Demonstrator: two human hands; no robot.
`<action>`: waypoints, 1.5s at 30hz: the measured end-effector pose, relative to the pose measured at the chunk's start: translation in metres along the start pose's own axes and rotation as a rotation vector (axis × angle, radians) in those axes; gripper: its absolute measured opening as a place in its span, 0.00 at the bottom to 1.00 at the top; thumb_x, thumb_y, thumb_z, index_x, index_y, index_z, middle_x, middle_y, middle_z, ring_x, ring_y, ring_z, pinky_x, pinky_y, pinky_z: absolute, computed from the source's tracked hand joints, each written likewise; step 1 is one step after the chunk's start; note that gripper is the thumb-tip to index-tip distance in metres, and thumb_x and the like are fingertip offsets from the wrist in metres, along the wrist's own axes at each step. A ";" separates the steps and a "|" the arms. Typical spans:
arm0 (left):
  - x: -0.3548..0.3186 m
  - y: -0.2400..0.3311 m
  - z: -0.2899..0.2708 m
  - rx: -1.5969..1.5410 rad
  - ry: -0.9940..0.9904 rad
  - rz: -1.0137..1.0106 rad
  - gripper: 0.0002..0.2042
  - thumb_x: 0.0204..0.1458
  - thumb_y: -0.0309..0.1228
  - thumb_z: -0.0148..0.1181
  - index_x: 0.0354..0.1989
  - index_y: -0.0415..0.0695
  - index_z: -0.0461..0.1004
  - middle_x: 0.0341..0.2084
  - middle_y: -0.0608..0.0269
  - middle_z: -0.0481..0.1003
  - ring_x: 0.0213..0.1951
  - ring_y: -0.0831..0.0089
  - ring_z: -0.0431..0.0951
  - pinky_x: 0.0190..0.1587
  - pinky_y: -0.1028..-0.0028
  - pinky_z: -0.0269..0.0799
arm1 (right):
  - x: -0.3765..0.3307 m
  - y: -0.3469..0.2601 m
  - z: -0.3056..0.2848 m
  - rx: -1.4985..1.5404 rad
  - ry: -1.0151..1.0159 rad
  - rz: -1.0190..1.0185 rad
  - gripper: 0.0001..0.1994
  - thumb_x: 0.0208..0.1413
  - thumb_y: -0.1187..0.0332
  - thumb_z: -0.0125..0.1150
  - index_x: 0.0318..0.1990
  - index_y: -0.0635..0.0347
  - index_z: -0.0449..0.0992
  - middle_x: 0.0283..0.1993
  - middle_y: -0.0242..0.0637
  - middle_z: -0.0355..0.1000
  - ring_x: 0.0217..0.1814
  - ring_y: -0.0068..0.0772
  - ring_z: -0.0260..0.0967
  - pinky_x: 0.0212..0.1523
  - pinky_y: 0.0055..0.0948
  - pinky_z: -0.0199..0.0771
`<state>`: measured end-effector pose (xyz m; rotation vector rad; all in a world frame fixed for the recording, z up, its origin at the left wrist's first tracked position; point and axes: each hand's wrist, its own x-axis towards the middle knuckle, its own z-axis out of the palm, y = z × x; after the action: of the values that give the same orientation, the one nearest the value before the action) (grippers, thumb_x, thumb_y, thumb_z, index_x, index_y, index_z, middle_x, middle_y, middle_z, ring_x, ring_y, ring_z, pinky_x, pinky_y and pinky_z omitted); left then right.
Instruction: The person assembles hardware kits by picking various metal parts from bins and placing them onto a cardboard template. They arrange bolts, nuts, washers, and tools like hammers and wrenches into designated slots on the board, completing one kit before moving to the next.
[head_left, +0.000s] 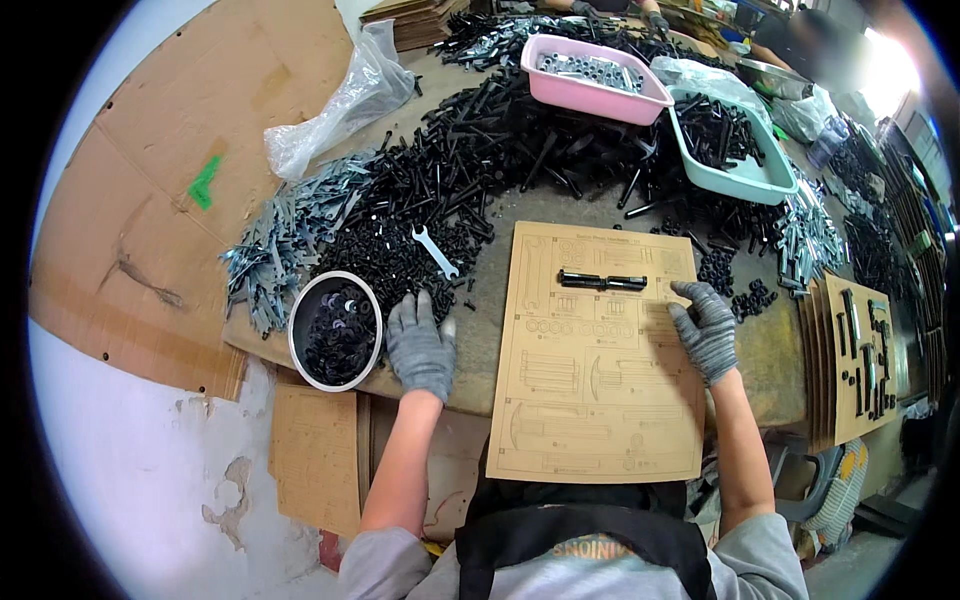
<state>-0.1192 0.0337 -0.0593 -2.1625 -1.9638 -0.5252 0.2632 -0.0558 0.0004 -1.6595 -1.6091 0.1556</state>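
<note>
My left hand [422, 345], in a grey knit glove, lies with fingers stretched out at the near edge of a heap of small black bolts [375, 255]. No object shows in it. A brown cardboard sheet [535, 420] printed with hardware outlines lies in front of me. Two black bolts [602, 281] rest on its upper part, side by side in a line. Over the sheet's right edge is my gloved right hand [708, 332], thumb and fingers apart, with nothing visible between them. A light metal wrench [436, 252] lies on the heap beyond my left hand.
A round bowl of black washers [335, 330] stands left of my left hand. Flat metal pieces [290, 230] lie behind it. Beyond are a pink tub [600, 103] of nuts and a mint-green tub [735, 185] of black bolts. Cardboard sheets with hardware [845, 370] stand at right.
</note>
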 end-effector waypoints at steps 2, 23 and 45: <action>0.021 0.005 0.003 0.041 -0.029 0.025 0.23 0.53 0.42 0.55 0.56 0.48 0.70 0.54 0.54 0.69 0.56 0.53 0.64 0.59 0.57 0.60 | -0.004 0.004 0.004 0.019 -0.005 -0.005 0.12 0.50 0.72 0.64 0.44 0.60 0.77 0.36 0.41 0.73 0.24 0.30 0.68 0.28 0.27 0.71; 0.004 0.181 -0.031 -0.613 -0.437 0.441 0.13 0.57 0.38 0.53 0.43 0.43 0.76 0.35 0.52 0.78 0.40 0.56 0.78 0.46 0.62 0.72 | -0.005 -0.009 0.025 0.100 -0.143 0.075 0.08 0.54 0.65 0.60 0.36 0.57 0.80 0.34 0.40 0.76 0.34 0.43 0.74 0.38 0.35 0.75; 0.036 0.190 -0.018 -0.657 -0.488 0.406 0.18 0.48 0.35 0.64 0.47 0.42 0.75 0.35 0.56 0.79 0.36 0.64 0.79 0.43 0.68 0.73 | 0.012 -0.019 0.025 -0.293 -0.397 -0.056 0.06 0.53 0.67 0.58 0.35 0.57 0.76 0.35 0.42 0.74 0.37 0.46 0.73 0.39 0.39 0.74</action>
<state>0.0683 0.0390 -0.0091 -3.2636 -1.5895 -0.6881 0.2359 -0.0365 -0.0002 -1.8883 -2.0536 0.2424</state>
